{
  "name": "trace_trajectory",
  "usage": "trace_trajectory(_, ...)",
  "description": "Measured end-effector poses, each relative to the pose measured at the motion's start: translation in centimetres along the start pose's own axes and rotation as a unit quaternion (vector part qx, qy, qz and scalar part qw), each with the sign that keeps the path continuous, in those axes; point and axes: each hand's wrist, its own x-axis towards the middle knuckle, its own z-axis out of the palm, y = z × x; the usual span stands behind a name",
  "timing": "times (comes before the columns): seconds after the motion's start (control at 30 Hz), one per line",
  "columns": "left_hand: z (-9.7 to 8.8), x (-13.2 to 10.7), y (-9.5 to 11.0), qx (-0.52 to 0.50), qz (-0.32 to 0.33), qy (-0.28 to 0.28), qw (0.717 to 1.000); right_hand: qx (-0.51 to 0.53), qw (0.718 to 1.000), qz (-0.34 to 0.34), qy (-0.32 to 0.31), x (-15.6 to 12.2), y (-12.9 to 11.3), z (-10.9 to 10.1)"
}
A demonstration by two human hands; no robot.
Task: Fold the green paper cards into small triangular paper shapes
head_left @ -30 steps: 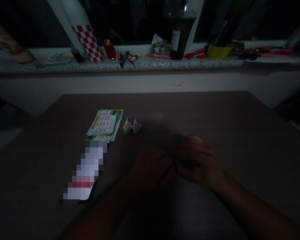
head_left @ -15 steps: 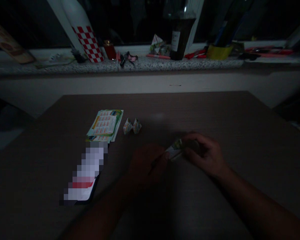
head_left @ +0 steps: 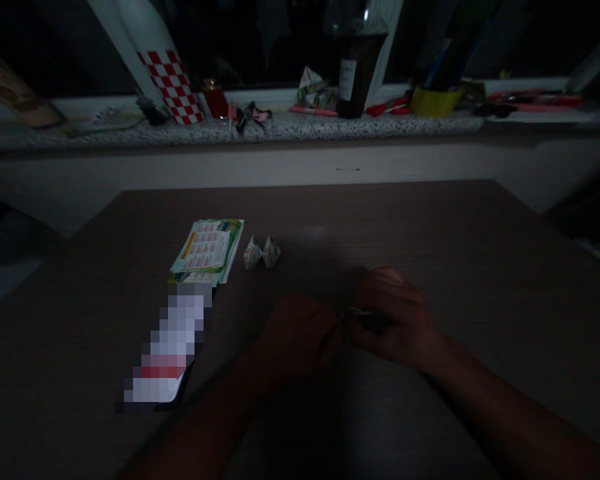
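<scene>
The room is very dark. My left hand and my right hand meet low over the brown table, fingers curled and pinched together on a small folded piece of paper. Only a thin edge of that paper shows between the fingertips. Two small folded paper shapes sit side by side on the table, ahead and to the left of my hands. Beside them lies a stack of printed paper sheets.
A phone with a blurred-out screen lies left of my left forearm. Behind the table runs a speckled windowsill holding a dark bottle, a red-and-white checkered carton, a yellow tape roll, pens and more folded paper.
Half a second ago the folded paper was raised and plainly visible between my fingers. Both hands have since come down and closed over it, hiding most of it.
</scene>
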Motion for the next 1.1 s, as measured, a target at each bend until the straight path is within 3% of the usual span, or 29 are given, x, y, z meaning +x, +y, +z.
trace_trajectory(0.23,-0.4,-0.1,-0.1,-0.002,0.013,0.001,1.0,-0.058,0.997,0.05,0.016,0.1,1.1,-0.9)
trace_trajectory(0.4,-0.8,-0.1,-0.2,-0.054,-0.073,0.009,0.996,-0.048,0.988,0.131,0.071,0.0,2.4,-2.1)
trace_trajectory(0.5,-0.7,0.1,-0.2,-0.148,-0.174,0.014,0.973,0.061,0.974,0.209,0.056,-0.3,2.2,-1.3)
trace_trajectory(0.6,-0.2,0.2,0.0,-0.264,-0.265,0.019,0.927,0.229,0.932,0.278,0.039,-0.5,1.5,0.0)
trace_trajectory(0.73,0.6,0.1,0.1,-0.345,-0.302,0.01,0.889,0.321,0.894,0.313,0.004,-0.5,0.8,1.3)
trace_trajectory(0.9,0.9,0.1,-0.1,-0.268,-0.303,-0.06,0.912,0.251,0.917,0.311,0.018,-0.8,0.5,1.6)
trace_trajectory(1.1,1.1,0.2,0.3,-0.145,-0.21,-0.017,0.967,0.1,0.958,0.267,0.027,-0.9,0.1,1.2)
